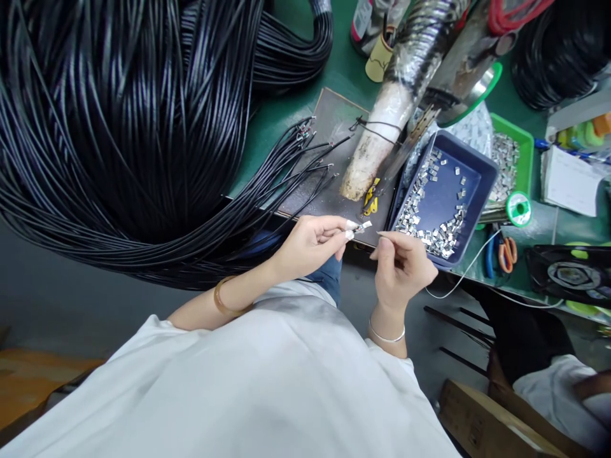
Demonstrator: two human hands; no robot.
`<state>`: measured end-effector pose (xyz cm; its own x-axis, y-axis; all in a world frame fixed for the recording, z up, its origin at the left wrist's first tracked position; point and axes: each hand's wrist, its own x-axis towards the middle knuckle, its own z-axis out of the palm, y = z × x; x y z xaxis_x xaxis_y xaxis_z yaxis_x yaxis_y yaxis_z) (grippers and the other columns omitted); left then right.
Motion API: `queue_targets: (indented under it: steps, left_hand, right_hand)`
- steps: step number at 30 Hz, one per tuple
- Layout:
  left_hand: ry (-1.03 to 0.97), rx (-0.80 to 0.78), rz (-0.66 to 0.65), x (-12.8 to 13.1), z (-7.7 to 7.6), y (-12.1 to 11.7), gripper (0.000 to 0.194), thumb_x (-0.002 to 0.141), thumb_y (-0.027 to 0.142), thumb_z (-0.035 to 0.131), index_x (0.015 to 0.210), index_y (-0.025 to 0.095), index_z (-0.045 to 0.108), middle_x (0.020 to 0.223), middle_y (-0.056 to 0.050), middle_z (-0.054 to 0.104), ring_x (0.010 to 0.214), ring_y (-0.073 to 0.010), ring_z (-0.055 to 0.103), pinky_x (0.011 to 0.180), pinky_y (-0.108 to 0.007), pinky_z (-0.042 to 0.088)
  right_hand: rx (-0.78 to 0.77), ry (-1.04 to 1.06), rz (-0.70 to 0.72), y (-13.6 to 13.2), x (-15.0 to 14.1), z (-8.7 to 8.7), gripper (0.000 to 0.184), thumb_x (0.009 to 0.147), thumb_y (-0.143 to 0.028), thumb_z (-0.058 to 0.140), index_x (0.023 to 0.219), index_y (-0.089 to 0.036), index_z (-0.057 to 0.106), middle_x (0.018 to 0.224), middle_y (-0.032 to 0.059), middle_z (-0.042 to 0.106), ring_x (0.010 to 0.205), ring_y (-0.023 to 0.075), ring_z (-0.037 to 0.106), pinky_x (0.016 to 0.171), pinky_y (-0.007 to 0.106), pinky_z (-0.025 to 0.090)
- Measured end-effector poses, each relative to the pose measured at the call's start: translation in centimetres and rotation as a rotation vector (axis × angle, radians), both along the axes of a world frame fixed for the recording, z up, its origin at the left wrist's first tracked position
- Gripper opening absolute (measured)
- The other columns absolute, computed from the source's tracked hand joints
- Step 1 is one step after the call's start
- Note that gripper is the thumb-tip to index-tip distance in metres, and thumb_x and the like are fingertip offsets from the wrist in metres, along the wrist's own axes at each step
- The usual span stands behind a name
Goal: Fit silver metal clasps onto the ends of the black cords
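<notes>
My left hand [319,240] pinches the end of a black cable, white covers showing on its fingertips. A small silver metal connector [364,226] sticks out past those fingertips. To its right, my right hand [403,264] is closed in a pinch, apart from the connector. A thin pale solder wire [458,283] runs from a small green-rimmed spool [519,208] to the right hand; its tip is hard to make out. Beside the right hand stands a blue tray [484,168] with many small silver connectors [442,238].
A huge bundle of black cables [119,127] fills the left, its loose ends on a dark board [329,117]. A plastic-wrapped duct [377,140] hangs above a yellow piece [371,197]. Orange-and-blue-handled scissors [506,254], a green tray [527,146] and another person's leg [529,331] are at right.
</notes>
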<state>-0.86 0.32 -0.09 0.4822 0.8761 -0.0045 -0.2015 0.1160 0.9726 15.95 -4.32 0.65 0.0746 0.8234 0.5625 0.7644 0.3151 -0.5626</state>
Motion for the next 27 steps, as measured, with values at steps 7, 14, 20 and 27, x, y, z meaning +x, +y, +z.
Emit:
queue_targets:
  steps: [7,14,20,27]
  left_hand:
    - [0.221,0.501,0.201,0.2,-1.1,-0.6,0.018,0.088,0.015,0.057,0.095,0.008,0.073,0.059,0.000,0.063,0.047,-0.0043,0.048,0.047,-0.015,0.037]
    - [0.193,0.517,0.382,1.1,-1.3,-0.4,0.014,0.082,0.013,0.063,0.086,0.009,0.076,0.069,-0.003,0.072,0.044,-0.0026,0.045,0.047,-0.015,0.038]
    - [0.062,0.059,0.256,1.3,-0.6,0.7,0.011,0.077,0.018,0.066,0.078,0.011,0.074,0.070,-0.002,0.071,0.057,-0.0065,0.056,0.053,-0.015,0.043]
    - [0.065,0.011,0.231,1.7,-0.6,1.7,0.010,0.075,0.021,0.069,0.071,0.012,0.070,0.063,0.000,0.063,0.056,-0.0068,0.053,0.056,-0.018,0.043]
  right_hand:
    - [-0.240,0.079,0.048,0.3,-1.3,0.5,0.007,0.089,-0.024,0.061,0.085,-0.019,0.061,0.058,-0.0086,0.049,0.045,0.0012,0.039,0.045,0.016,0.031]
    - [-0.022,0.408,-0.034,0.5,-0.9,0.3,0.012,0.093,-0.027,0.056,0.103,-0.022,0.059,0.060,-0.0084,0.052,0.043,0.0033,0.046,0.041,0.016,0.035]
    - [0.080,0.229,-0.046,0.5,-0.6,-0.8,0.015,0.091,-0.015,0.057,0.104,-0.022,0.055,0.093,-0.0011,0.074,0.074,0.0113,0.074,0.064,0.025,0.061]
    - [0.116,0.043,0.018,1.6,-0.9,-1.8,0.015,0.082,-0.009,0.066,0.090,-0.020,0.062,0.102,0.0021,0.072,0.092,0.0121,0.070,0.065,0.022,0.058]
